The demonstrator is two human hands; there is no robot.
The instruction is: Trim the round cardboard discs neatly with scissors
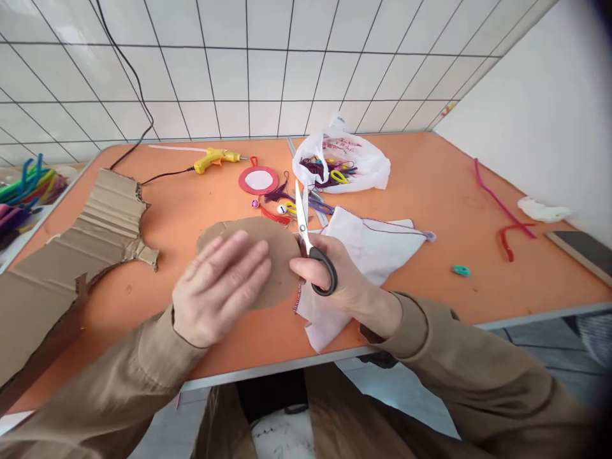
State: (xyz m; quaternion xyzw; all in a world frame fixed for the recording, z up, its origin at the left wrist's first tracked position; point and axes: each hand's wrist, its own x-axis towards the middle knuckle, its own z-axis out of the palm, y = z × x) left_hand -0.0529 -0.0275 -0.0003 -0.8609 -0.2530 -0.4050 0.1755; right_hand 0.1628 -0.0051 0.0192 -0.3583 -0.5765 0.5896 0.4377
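My right hand (351, 277) is closed round a pair of black-handled scissors (324, 271), thumb through one loop. Their silver blades point up, away from me, and are slightly parted. A rounded piece of brown cardboard (280, 261) is at the table's front middle. Over it, fingers stretched out and a little blurred, is my left hand (220, 287); whether the palm touches it I cannot tell. White cloth with a dark red stitched edge (373, 248) lies beneath and beyond my right hand.
A large cut cardboard sheet (102, 223) covers the left side of the orange table (421, 191). Behind are a yellow glue gun (210, 160) with its cord, a pink-rimmed disc (259, 180) and a white plastic bag of tassels (358, 162). Pipe cleaners (502, 203) lie right.
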